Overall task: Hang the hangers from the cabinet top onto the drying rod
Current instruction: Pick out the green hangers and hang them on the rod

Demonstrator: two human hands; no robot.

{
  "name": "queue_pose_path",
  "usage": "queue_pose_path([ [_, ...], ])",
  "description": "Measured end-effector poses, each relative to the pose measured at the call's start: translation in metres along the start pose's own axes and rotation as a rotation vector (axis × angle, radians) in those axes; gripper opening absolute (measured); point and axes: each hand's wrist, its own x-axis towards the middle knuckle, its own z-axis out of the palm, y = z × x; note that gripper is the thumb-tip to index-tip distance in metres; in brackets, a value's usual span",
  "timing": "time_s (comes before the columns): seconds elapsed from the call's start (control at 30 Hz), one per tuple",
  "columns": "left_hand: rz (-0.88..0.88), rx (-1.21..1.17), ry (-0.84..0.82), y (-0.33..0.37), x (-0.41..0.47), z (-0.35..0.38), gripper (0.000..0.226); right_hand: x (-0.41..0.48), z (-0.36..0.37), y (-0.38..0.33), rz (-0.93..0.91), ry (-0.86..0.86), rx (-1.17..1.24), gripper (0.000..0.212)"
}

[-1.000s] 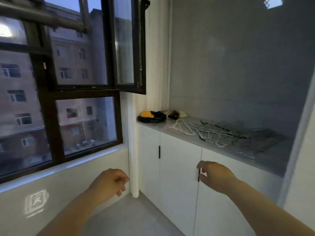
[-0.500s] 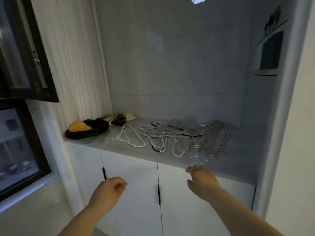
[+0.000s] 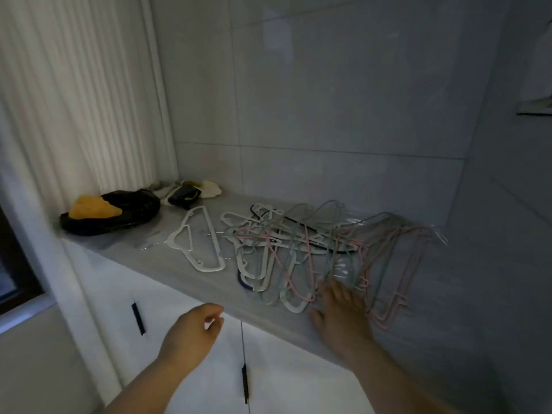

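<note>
Hangers: a tangled pile of thin hangers (image 3: 298, 246), white, pink, grey-green and one dark, is lying flat on the desk (image 3: 185, 282), which is forming the top of a white cabinet (image 3: 298, 380). None is hanging yet, and the drying rod is not showing in this view.
Loose hanger: one white hanger (image 3: 197, 240) is lying just apart from the pile, at its 9 o'clock.
Right hand: the right hand (image 3: 340, 315) is reaching onto the near edge of the pile, at its 5 o'clock. Its fingers (image 3: 330, 291) are lying straight and slightly apart over the lower bars, gripping nothing as far as the blur is letting one tell.
Left hand: the left hand (image 3: 191, 333) is hovering in front of the desk edge, at 8 o'clock from the right hand, with fingers loosely curled and holding nothing.
Handling: the hangers are looking light, stiff and probably a little slick. Hooks and shoulders are interlocking, so lifting one is likely to drag others along.
Where to hold: pinching a single lower bar or shoulder at the pile's edge is looking safest, leaving the hook free for the rod.
Risk: neighbouring hangers may slide off the front edge.
Other things: a black bag (image 3: 128, 213) with something yellow (image 3: 92, 207) is sitting at the pile's 9 o'clock, beside a white curtain (image 3: 74, 100).
</note>
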Motion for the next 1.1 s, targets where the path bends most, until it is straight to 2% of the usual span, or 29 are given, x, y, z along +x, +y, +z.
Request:
queue_pose_path([
  [0.13,-0.020,-0.135,0.005,0.027,0.034,0.029,0.030,0.014,0.005,0.005,-0.024,-0.047,-0.002,0.066],
  [0.2,-0.065,-0.166,0.038,0.041,0.046,0.041,0.029,0.016,0.007,0.005,-0.041,-0.019,0.008,0.091],
  [0.23,-0.089,-0.110,0.056,0.046,0.051,0.043,0.029,0.016,0.006,0.005,-0.043,-0.021,0.008,0.099],
  [0.33,-0.146,0.117,0.033,0.058,0.061,0.049,0.030,0.018,0.008,0.006,-0.060,-0.021,0.033,0.101],
  [0.4,-0.165,0.171,-0.002,0.062,0.066,0.051,0.018,0.017,0.005,0.007,-0.064,-0.007,0.028,0.093],
  [0.47,-0.185,0.177,-0.033,0.062,0.071,0.054,0.009,0.016,0.006,0.005,-0.034,0.026,-0.001,0.071],
  [0.53,-0.172,0.165,-0.078,0.061,0.077,0.058,0.013,0.016,0.007,0.005,-0.020,0.066,0.000,0.052],
  [0.6,-0.179,0.074,-0.049,0.060,0.080,0.059,0.015,0.016,0.012,0.006,-0.026,0.052,-0.038,0.045],
  [0.67,-0.246,-0.126,-0.007,0.058,0.085,0.056,0.021,0.021,0.021,0.008,-0.004,0.082,-0.037,0.043],
  [0.77,-0.326,-0.425,0.016,0.059,0.083,0.043,0.012,0.018,0.016,0.009,-0.016,0.102,-0.050,0.048],
  [0.87,-0.336,-0.630,0.085,0.062,0.078,0.034,0.020,0.020,0.010,0.007,-0.042,0.084,-0.067,0.052],
  [0.93,-0.307,-0.688,0.123,0.064,0.076,0.030,0.028,0.019,0.010,0.006,-0.036,0.169,-0.036,0.052],
  [1.1,-0.211,-0.694,0.247,0.062,0.074,0.018,0.031,0.019,0.010,0.006,0.007,0.086,-0.046,0.054],
])
